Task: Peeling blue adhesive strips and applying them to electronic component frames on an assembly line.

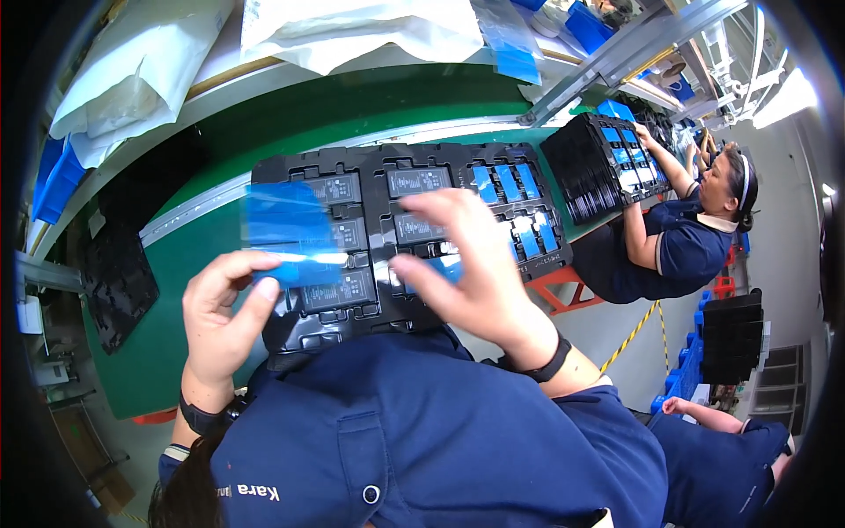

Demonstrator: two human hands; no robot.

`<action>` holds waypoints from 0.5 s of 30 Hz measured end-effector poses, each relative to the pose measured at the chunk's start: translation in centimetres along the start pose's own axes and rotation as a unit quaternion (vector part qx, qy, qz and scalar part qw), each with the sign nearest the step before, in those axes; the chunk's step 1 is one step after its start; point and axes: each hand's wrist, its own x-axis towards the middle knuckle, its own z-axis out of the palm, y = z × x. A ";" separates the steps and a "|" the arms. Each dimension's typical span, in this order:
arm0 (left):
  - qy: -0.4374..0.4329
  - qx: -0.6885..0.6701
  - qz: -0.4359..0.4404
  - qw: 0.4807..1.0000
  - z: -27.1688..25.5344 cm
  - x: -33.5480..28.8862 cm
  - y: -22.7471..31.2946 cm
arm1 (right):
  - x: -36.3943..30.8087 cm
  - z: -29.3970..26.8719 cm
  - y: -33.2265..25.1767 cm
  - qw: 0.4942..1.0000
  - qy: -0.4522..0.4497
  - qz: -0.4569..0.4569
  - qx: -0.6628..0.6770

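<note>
My left hand point(220, 312) pinches a sheet of translucent blue film point(289, 216) between thumb and fingers. The film hangs over the left part of a black moulded tray point(373, 176), partly veiling the cells beneath. Flat dark rectangular pieces that look like battery packs point(418, 181) lie in the tray's pockets. Over the middle of the tray is my right hand point(484, 277), fingers apart and slightly blurred, with nothing visible in it. A blue patch point(447, 267) shows just under its fingers. Blue film strips point(508, 183) cover the pieces in the right-hand pockets.
The tray rests on a green bench point(176, 286). A tall stack of black trays point(576, 172) stands at the right, with a co-worker point(695, 233) holding it. Another person point(722, 466) is at lower right. White bags point(141, 75) lie on the shelf behind. Black trays point(119, 282) lie left.
</note>
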 end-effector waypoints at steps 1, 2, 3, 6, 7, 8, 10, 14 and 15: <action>-0.033 0.036 0.027 0.998 0.1 0.2 0.2 | 0.6 0.5 -0.7 0.999 -0.018 -0.023 0.017; -0.069 0.071 0.066 0.993 0.2 0.5 0.5 | 1.2 0.9 -1.4 0.998 -0.036 -0.045 0.035; -0.075 0.079 0.089 0.990 0.5 0.6 0.6 | 1.4 1.4 -1.8 0.995 -0.062 -0.059 0.044; -0.067 0.032 0.071 0.995 1.5 0.3 1.2 | 1.0 2.6 -1.8 0.991 -0.089 -0.082 0.054; -0.080 -0.033 -0.001 0.996 1.6 0.3 1.6 | 0.9 2.6 -1.7 0.988 -0.115 -0.060 0.088; -0.093 -0.099 -0.075 0.988 1.6 0.5 1.7 | 0.8 2.7 -1.5 0.982 -0.141 -0.038 0.122; -0.081 -0.116 -0.074 0.987 1.5 0.2 0.9 | 0.8 2.9 -1.7 0.984 -0.109 -0.055 0.130; -0.111 -0.010 -0.062 0.992 0.8 0.4 0.3 | 0.6 2.8 -1.7 0.982 -0.045 -0.019 0.181; -0.118 0.026 -0.073 0.990 0.4 0.6 0.1 | 0.7 2.8 -1.6 0.984 -0.002 -0.020 0.174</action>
